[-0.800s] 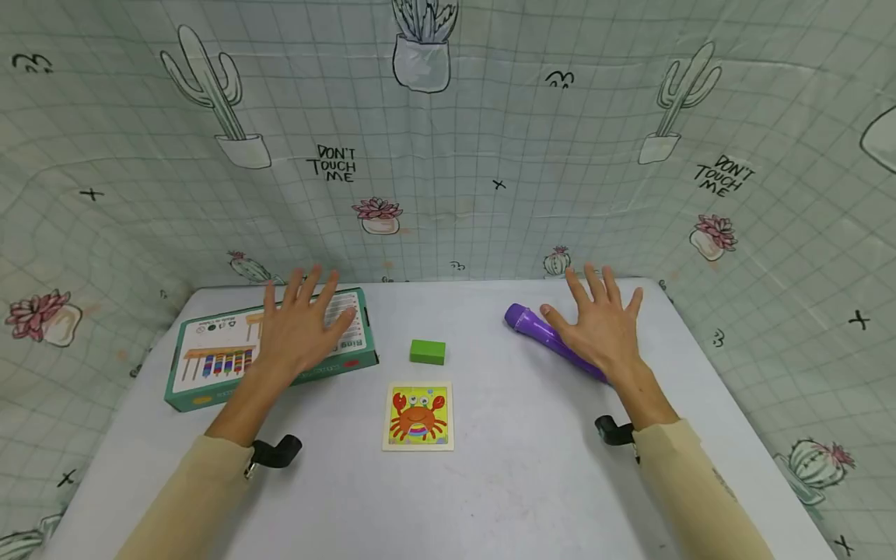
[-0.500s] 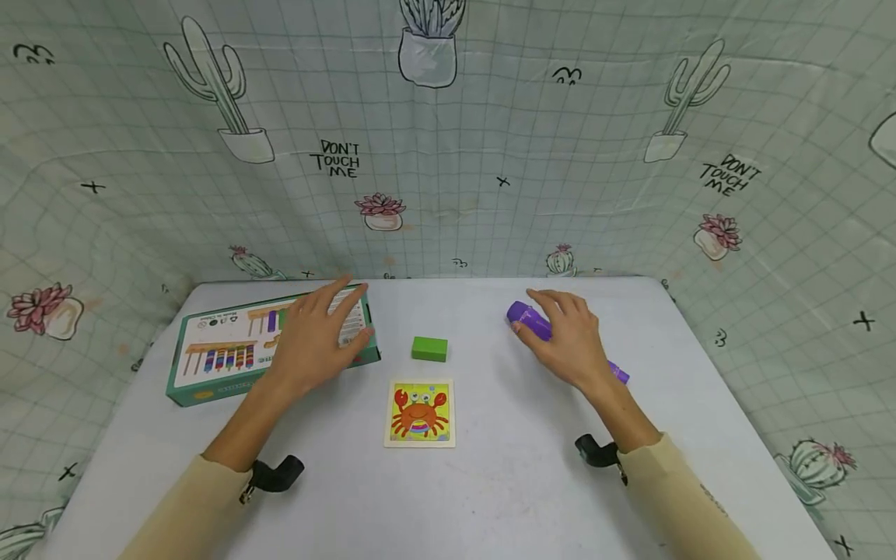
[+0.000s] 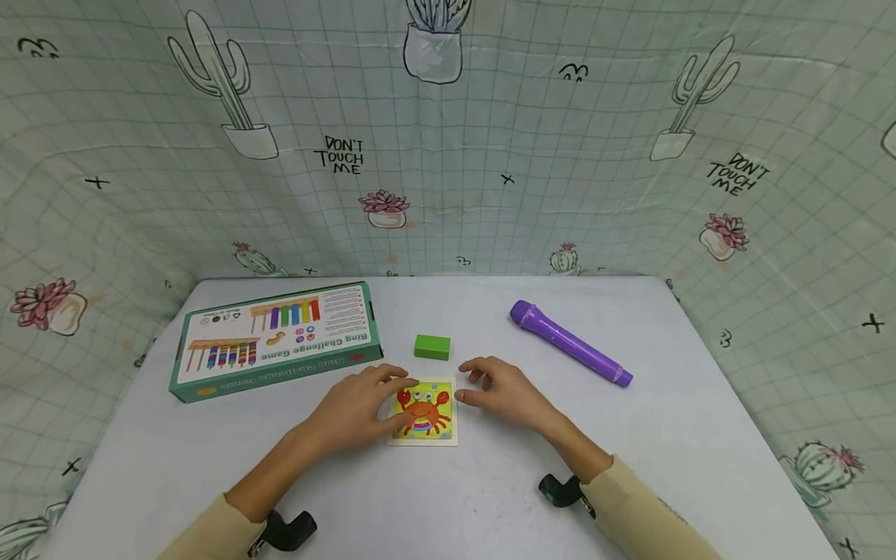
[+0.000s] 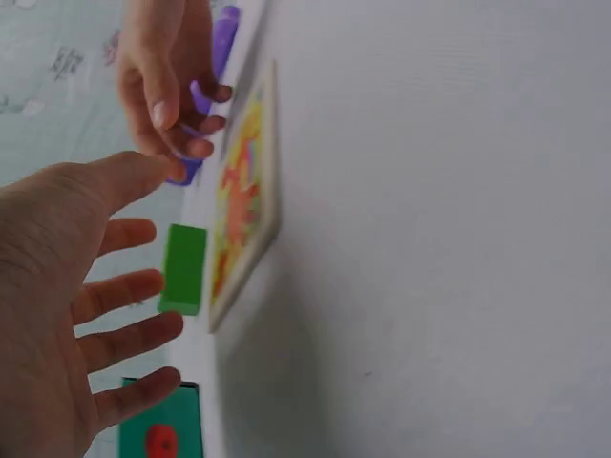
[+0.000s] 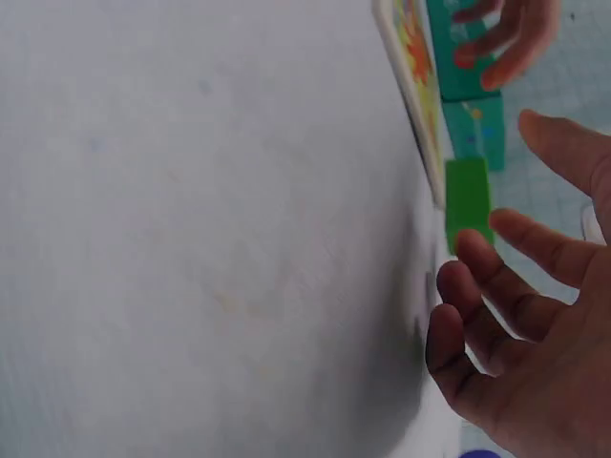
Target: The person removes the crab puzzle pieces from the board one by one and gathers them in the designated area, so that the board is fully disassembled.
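A square crab picture puzzle (image 3: 423, 416) with a pale frame lies flat on the table between both hands. My left hand (image 3: 360, 412) hovers over its left side, thumb and fingers spread apart. Just off its right edge is my right hand (image 3: 507, 391), fingers loosely bent with nothing between them. In the left wrist view, a gap shows between the left fingers (image 4: 134, 339) and the puzzle (image 4: 243, 196). The right wrist view shows the right fingers (image 5: 496, 296) relaxed and holding nothing. A green block (image 3: 432, 347) sits just behind the puzzle.
A green-edged Ring Challenge Game box (image 3: 276, 340) lies at the back left of the white table (image 3: 448, 505). The purple microphone-shaped toy (image 3: 570, 342) lies slanted at the right. Behind the table hangs a grid-patterned cloth (image 3: 448, 155) with cactus drawings.
Both hands have come inward and toward the person, the left from over the box and the right from over the purple toy, to either side of the puzzle. The objects stay put.
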`<state>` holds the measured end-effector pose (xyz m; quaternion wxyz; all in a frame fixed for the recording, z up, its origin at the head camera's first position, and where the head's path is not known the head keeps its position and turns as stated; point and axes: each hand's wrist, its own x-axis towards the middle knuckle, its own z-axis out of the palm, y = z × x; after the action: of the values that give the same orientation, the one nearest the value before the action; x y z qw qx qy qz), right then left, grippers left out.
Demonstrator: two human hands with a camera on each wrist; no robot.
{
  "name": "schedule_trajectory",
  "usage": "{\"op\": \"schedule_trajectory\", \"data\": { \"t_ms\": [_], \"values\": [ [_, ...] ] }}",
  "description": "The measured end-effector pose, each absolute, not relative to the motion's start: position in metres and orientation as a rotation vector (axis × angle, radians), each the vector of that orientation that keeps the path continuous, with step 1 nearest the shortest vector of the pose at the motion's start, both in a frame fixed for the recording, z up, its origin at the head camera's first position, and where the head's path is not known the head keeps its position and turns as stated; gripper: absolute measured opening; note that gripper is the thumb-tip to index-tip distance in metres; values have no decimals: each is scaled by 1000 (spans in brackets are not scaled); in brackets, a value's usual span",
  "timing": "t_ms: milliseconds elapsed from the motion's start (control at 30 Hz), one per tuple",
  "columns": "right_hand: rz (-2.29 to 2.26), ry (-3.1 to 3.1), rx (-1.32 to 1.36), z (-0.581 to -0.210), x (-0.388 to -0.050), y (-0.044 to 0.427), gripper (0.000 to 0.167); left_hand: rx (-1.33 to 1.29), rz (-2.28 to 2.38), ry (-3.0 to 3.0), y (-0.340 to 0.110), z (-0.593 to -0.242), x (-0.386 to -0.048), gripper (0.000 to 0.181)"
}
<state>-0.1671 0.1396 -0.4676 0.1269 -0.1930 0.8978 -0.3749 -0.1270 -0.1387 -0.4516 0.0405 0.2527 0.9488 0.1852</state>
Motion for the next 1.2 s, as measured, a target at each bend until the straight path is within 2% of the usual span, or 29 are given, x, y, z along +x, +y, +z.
{"op": "schedule_trajectory", "data": {
  "t_ms": [367, 700, 1200],
  "values": [
    [-884, 2683, -609, -481, -162, 122, 49, 832, 567, 2893, -129, -479, -126, 54],
    [-711, 2775, -633, -478, -154, 117, 48, 939, 434, 2932, -126, -479, -127, 47],
    [-756, 2745, -629, -475, -155, 109, 44, 1000, 459, 2826, -124, -478, -126, 44]
  ]
}}
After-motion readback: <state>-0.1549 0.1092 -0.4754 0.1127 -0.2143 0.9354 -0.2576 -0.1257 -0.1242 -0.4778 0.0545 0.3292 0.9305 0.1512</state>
